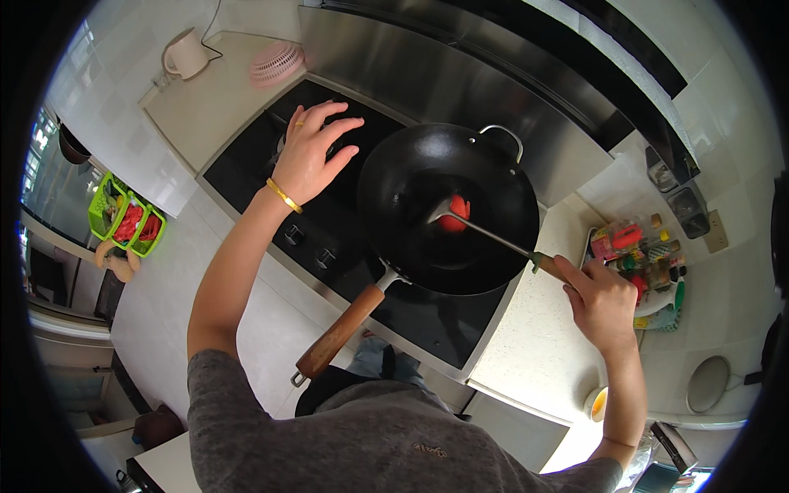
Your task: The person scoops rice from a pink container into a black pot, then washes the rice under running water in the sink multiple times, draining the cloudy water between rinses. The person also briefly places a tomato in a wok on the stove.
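Note:
A black wok (419, 246) sits on the right side of the gas hob, its wooden handle (345, 326) pointing toward me. Red pieces of food (456, 215), perhaps tomato, lie near the middle of the wok. My right hand (601, 302) grips the wooden handle of a metal wok spatula (493, 238), whose blade touches the red pieces. Over the hob's left burner hovers my left hand (317, 148), fingers spread and holding nothing. It wears a ring and a gold-coloured bracelet (283, 195).
Bottles and jars (641, 252) crowd the right counter (524, 333), with a bowl of yellow-orange contents (596, 405) nearer me. At the back left stand an electric kettle (186, 55) and a pink plastic basket (277, 64). The range hood (493, 55) overhangs the hob (246, 166). Green baskets (126, 215) are at far left.

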Tool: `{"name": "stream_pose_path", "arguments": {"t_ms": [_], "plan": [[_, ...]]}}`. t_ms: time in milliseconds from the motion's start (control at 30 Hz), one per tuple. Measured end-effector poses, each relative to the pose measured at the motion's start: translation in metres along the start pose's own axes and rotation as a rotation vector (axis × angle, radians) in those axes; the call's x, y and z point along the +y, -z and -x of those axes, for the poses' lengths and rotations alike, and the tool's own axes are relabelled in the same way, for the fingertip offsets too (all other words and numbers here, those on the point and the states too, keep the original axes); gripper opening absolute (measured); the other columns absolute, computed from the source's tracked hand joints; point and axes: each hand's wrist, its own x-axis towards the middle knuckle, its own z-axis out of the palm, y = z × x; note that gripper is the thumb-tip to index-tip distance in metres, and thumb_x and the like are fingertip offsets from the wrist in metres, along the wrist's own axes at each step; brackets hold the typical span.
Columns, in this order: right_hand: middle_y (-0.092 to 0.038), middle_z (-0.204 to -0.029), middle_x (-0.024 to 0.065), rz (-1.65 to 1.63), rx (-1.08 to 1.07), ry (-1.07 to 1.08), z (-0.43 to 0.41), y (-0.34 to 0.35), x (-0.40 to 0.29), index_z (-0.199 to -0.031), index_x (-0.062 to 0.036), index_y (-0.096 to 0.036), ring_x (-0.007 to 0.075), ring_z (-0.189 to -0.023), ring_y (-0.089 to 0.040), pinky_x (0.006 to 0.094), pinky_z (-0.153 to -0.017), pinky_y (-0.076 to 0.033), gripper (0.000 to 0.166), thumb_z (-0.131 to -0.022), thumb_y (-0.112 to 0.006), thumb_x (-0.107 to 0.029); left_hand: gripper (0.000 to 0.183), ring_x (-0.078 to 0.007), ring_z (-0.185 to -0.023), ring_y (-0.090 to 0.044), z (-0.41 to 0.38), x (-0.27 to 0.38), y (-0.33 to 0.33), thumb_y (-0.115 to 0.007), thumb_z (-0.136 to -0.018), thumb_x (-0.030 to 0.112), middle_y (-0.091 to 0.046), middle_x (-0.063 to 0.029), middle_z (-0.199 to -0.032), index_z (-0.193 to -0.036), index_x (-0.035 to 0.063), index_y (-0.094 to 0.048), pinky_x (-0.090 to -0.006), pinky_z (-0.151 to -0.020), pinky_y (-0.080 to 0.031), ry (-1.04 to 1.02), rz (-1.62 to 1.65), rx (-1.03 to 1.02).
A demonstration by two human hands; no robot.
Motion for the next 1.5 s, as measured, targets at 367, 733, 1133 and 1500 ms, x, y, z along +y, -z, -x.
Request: {"name": "stream_pose_path", "arguments": {"t_ms": [367, 733, 1133, 1500], "plan": [[-0.06, -0.075, 0.006, -0.211, -0.009, -0.402, 0.058, 0.01, 0.019, -0.114, -0.0187, -0.061, 0.0262, -0.063, -0.06, 0.0349, -0.058, -0.047, 0.045, -0.07, -0.07, -0.013, 0.019, -0.0227, -0.106, -0.051, -0.004, 0.024, -0.007, -0.071, -0.072, 0.026, -0.054, -0.0006, -0.103, -0.07, 0.0116, -0.059, -0.0489, -0.103, -0.026, -0.105, 0.066, 0.005], [-0.057, -0.073, 0.0039, -0.123, -0.039, -0.373, 0.083, 0.01, 0.008, -0.11, -0.0186, -0.063, 0.0234, -0.06, -0.058, 0.0339, -0.053, -0.046, 0.041, -0.069, -0.071, -0.015, 0.012, -0.023, -0.104, -0.051, 0.003, 0.034, -0.033, -0.066, -0.077, 0.019, -0.053, -0.0017, -0.107, -0.085, 0.0116, -0.061, -0.0489, -0.102, -0.029, -0.168, 0.116, -0.17], [-0.061, -0.081, 0.0062, -0.208, 0.124, -0.468, 0.17, -0.087, 0.069, -0.104, -0.0102, -0.062, 0.0262, -0.075, -0.057, 0.0366, -0.074, -0.042, 0.039, -0.066, -0.071, -0.012, 0.014, -0.0244, -0.081, -0.057, -0.003, 0.046, -0.026, -0.067, -0.074, 0.012, -0.057, -0.0043, -0.081, -0.074, 0.0079, -0.053, -0.038, -0.084, -0.042, -0.073, 0.288, -0.337], [-0.06, -0.094, 0.0057, -0.225, 0.056, -0.571, 0.204, -0.223, 0.095, -0.109, -0.0118, -0.055, 0.0251, -0.093, -0.054, 0.0407, -0.089, -0.035, 0.045, -0.068, -0.073, -0.019, 0.017, -0.0227, -0.067, -0.06, -0.022, 0.162, 0.007, -0.065, -0.077, 0.014, -0.063, -0.0069, -0.075, -0.093, 0.008, -0.064, -0.0326, -0.065, -0.048, -0.219, 0.332, -0.248]]}}
